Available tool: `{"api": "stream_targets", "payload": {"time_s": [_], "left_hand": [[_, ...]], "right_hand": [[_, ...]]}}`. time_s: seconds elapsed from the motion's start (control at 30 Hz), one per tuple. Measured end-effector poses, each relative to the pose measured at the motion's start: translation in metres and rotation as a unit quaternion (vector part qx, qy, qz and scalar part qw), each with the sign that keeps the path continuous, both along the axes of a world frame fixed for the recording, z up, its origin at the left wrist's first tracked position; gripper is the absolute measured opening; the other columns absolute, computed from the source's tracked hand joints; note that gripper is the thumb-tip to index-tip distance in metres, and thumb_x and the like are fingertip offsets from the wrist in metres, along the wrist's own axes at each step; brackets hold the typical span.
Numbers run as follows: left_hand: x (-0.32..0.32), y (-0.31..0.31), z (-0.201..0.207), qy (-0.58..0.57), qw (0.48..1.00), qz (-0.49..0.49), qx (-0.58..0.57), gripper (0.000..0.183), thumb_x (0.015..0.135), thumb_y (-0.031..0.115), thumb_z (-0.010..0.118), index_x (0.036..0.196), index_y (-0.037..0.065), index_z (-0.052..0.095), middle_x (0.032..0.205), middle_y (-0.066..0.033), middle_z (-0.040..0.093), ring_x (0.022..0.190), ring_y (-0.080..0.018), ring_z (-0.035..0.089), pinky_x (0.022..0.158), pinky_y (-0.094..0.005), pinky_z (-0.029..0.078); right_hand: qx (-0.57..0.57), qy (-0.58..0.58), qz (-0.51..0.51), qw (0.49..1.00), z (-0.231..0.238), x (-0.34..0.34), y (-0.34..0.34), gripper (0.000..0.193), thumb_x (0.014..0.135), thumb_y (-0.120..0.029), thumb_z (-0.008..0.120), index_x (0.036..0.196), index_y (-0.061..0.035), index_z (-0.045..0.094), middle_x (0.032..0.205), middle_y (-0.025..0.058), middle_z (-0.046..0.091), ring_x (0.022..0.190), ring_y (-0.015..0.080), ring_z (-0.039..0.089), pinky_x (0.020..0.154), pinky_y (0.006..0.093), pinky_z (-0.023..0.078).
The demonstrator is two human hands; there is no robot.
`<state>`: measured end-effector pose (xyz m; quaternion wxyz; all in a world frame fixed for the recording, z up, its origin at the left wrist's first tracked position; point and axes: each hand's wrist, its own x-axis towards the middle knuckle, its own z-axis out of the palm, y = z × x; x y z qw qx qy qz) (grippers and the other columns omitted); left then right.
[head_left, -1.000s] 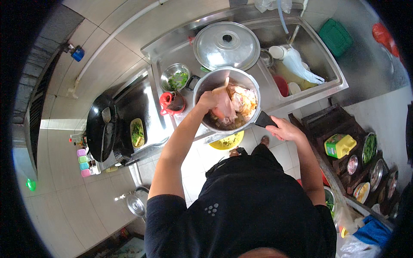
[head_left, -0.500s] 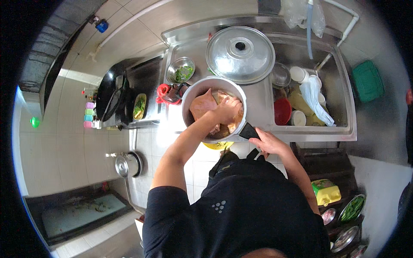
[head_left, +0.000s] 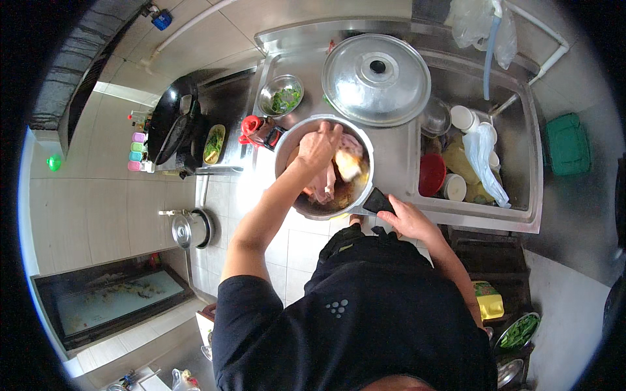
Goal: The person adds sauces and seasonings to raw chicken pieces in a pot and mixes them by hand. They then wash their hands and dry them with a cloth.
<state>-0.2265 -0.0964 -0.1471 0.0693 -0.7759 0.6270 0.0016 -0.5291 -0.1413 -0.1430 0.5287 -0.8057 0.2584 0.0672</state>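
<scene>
A deep metal pot with a long black handle stands at the front edge of the steel counter. Inside lie pieces of raw poultry in some brownish liquid, one pale yellowish piece blurred by motion at the right. My left hand reaches into the pot, its fingers curled and closed on the poultry at the far side; the fingertips are partly hidden. My right hand is wrapped round the black handle. Just behind the pot rests a large round metal lid with a black knob.
Left of the pot are a metal bowl with greens, a red-topped container and a yellow dish. A black wok sits farther left. At right, the sink holds a red bowl and white tubs.
My left hand has moved left and toward the far side of the pot, and the poultry pieces have shifted and turned. My right hand stays on the handle. The view has moved slightly.
</scene>
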Motion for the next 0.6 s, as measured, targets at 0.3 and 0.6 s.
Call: {"api": "stream_targets", "payload": {"time_s": [0.3, 0.6], "left_hand": [[-0.063, 0.029, 0.007, 0.302, 0.928, -0.148, 0.161, 0.039, 0.074, 0.016, 0.065, 0.108, -0.003, 0.06, 0.104, -0.0203, 0.058, 0.093, -0.0322, 0.062, 0.079, -0.0506, 0.049], [-0.025, -0.002, -0.023, 0.144, 0.984, -0.039, 0.101, 0.067, 0.073, 0.043, 0.071, 0.126, 0.006, 0.052, 0.112, -0.0204, 0.06, 0.11, -0.0362, 0.06, 0.084, -0.0456, 0.055]], "right_hand": [[0.011, 0.025, 0.004, 1.0, -0.003, 0.001, 0.0, 0.063, 0.093, -0.046, 0.055, 0.124, 0.0073, 0.044, 0.109, 0.0341, 0.059, 0.105, 0.0479, 0.057, 0.086, 0.0476, 0.046], [0.061, 0.051, -0.014, 0.997, -0.002, -0.001, 0.011, 0.063, 0.094, -0.045, 0.054, 0.132, 0.0042, 0.04, 0.114, 0.0337, 0.057, 0.11, 0.0479, 0.054, 0.089, 0.0483, 0.045]]}}
